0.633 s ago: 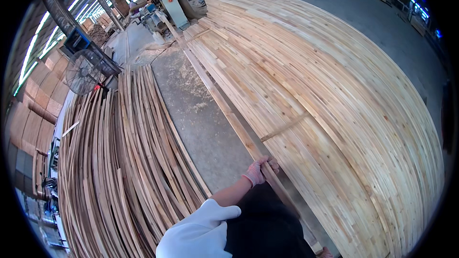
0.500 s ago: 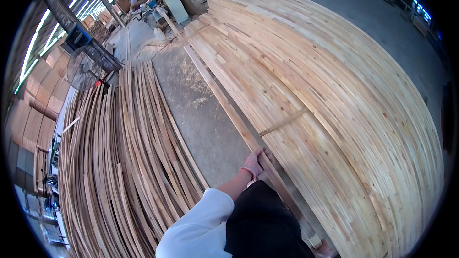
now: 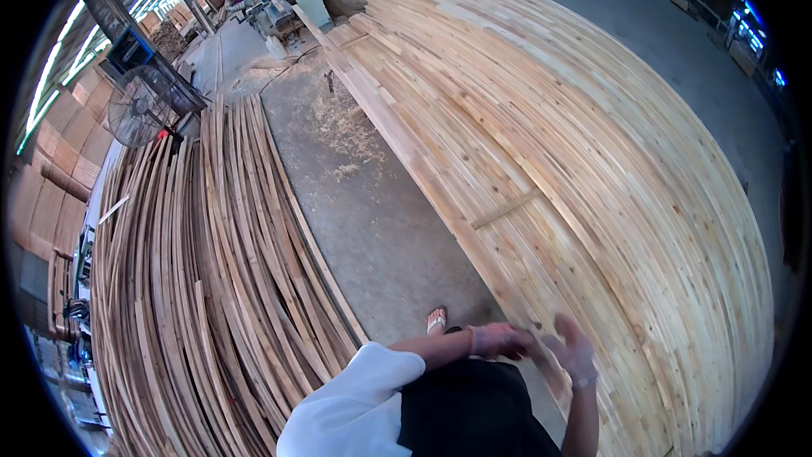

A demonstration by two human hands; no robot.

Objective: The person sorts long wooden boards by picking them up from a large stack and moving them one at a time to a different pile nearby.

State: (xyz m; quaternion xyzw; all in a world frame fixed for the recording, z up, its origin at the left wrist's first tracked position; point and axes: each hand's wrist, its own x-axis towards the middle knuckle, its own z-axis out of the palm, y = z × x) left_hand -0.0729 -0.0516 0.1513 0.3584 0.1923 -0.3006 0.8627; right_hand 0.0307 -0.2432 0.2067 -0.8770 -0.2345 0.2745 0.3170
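A long, thin wooden strip (image 3: 448, 218) lies along the near left edge of a wide stack of pale boards (image 3: 609, 169), running away from me. My left hand (image 3: 501, 340), in a light glove, reaches across to the strip near its close end. Motion smears its fingers, so whether it grips the wood is unclear. Just right of it, above the boards, my right hand (image 3: 577, 354) is raised with thumb and fingers apart, holding nothing visible.
Many long, narrow strips (image 3: 228, 254) lie in a pile on my left. Sawdust (image 3: 345, 131) covers part of the concrete floor between. A woodworking machine (image 3: 283, 13) stands at the far end, a fan (image 3: 139, 107) at far left. My sandalled foot (image 3: 436, 319) shows below.
The strip has shifted right, from beside the stack onto its edge. My left hand has come nearer and right; my right hand has risen from the strip's close end to above the boards.
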